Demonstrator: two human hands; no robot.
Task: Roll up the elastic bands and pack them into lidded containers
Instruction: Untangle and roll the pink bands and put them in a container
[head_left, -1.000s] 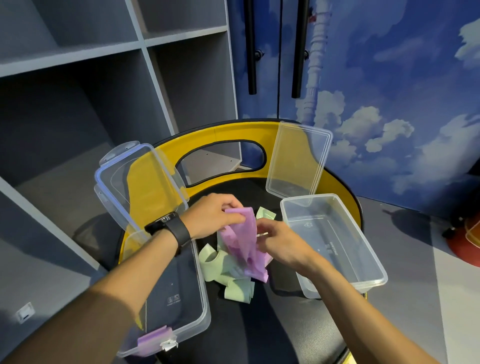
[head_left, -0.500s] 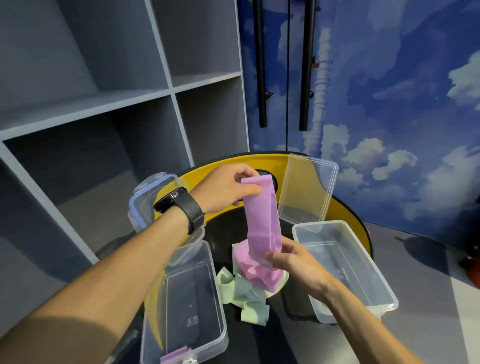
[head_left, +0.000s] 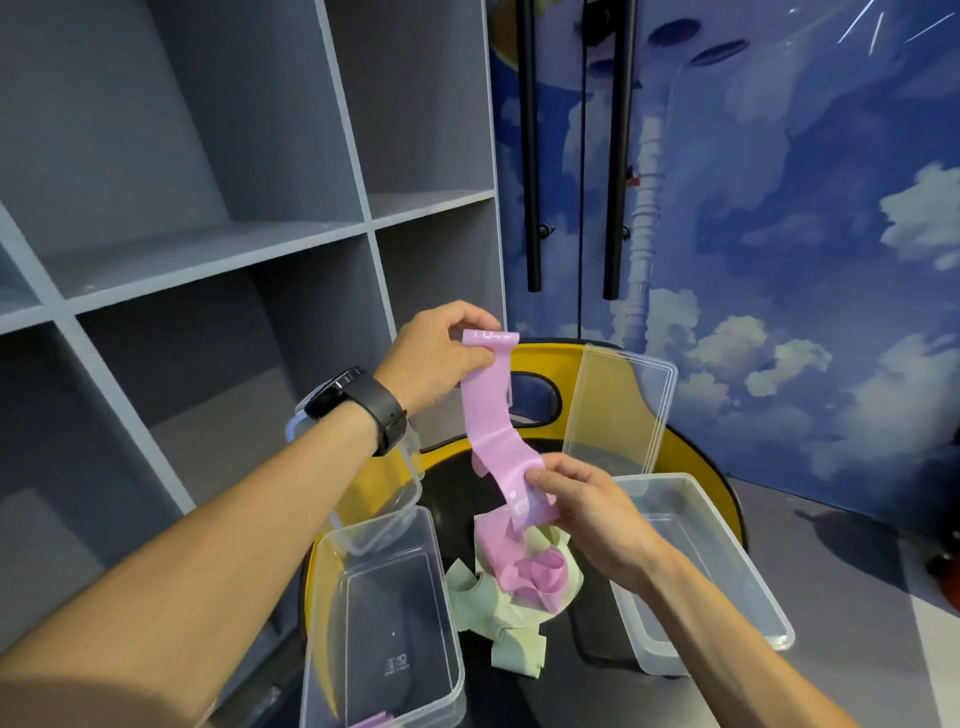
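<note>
My left hand (head_left: 439, 356) pinches the top end of a pink elastic band (head_left: 488, 415) and holds it up above the round black seat. Lower down, my right hand (head_left: 582, 499) grips the same band, whose loose tail falls onto the pile. More pink band (head_left: 524, 571) and pale green bands (head_left: 511, 629) lie heaped between two clear plastic containers. The left container (head_left: 384, 613) and the right container (head_left: 696, 561) both stand open. Their clear lids lean behind them, the left lid (head_left: 374, 499) and the right lid (head_left: 618, 405).
The containers sit on a black seat with a yellow backrest (head_left: 545, 358). Grey open shelving (head_left: 208, 249) fills the left side. A sky-printed door with two black bar handles (head_left: 530, 156) stands behind. A purple piece (head_left: 374, 719) shows at the left container's near edge.
Both hands have lifted the pink band out of the pile and drawn it out lengthwise, the left hand rising to the top. The camera has tilted upward.
</note>
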